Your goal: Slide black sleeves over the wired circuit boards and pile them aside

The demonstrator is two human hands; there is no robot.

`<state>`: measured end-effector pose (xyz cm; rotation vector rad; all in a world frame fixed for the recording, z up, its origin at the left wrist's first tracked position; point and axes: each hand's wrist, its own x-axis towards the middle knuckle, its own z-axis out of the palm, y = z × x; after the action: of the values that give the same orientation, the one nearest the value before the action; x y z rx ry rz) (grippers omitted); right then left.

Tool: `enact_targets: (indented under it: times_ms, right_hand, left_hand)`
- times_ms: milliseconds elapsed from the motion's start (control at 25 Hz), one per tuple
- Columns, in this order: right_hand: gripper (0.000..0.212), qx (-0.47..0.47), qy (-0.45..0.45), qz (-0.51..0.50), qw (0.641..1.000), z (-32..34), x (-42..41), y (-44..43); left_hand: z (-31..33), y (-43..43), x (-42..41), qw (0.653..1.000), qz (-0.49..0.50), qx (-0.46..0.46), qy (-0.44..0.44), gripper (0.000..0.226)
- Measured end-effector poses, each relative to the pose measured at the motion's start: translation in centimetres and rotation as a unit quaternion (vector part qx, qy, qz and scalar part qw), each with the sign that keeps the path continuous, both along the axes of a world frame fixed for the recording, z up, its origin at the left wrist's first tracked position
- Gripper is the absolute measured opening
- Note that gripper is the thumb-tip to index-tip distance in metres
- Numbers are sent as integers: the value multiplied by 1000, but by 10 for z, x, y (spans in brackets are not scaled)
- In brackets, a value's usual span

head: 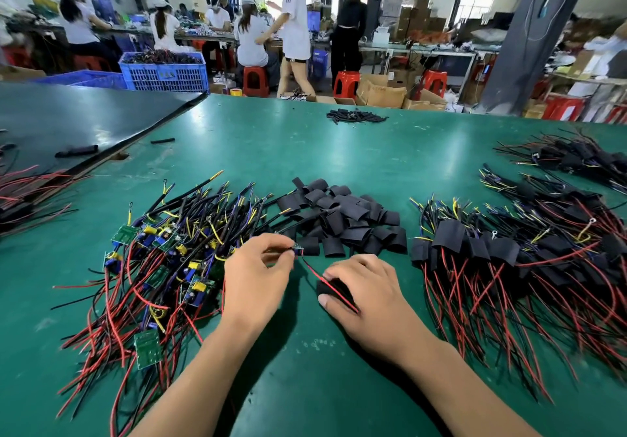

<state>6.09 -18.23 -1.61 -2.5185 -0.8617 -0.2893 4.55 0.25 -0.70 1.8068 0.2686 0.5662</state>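
1. On the table (305,151), between the heaps, the left hand (254,277) pinches a board (298,250) between finger and thumb. The right hand (366,294) grips a sleeve (330,289).
2. The board's leads (312,268) reach the sleeve, but I cannot tell whether they run through it or across it. The board is still bare, just beside the spare sleeves (342,219).
3. The sleeve looks squashed, so board corners may catch at its mouth.
4. Tugging the thin leads could strain their joints.
5. Wires from the bare boards (163,260) lie close and could snag. The done pile (509,260) sits right.
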Motion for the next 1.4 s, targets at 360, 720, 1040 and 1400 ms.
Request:
enact_targets:
  times_ms: [360,720,1040,1400]
  right_hand:
    - [32,35,43,40,998,1,-3,6]
    - [27,366,-6,26,930,31,-12,6]
    - [25,655,390,102,638,51,-5,-4]
    - [29,651,491,137,562,47,1,-9]
  left_hand:
    - [0,0,-1,995,-28,86,48,32]
    - [-1,7,7,996,-1,80,49,28]
    - [2,4,1,998,-8,64,-4,40]
    - [13,-10,-14,983,126,115,-71,16]
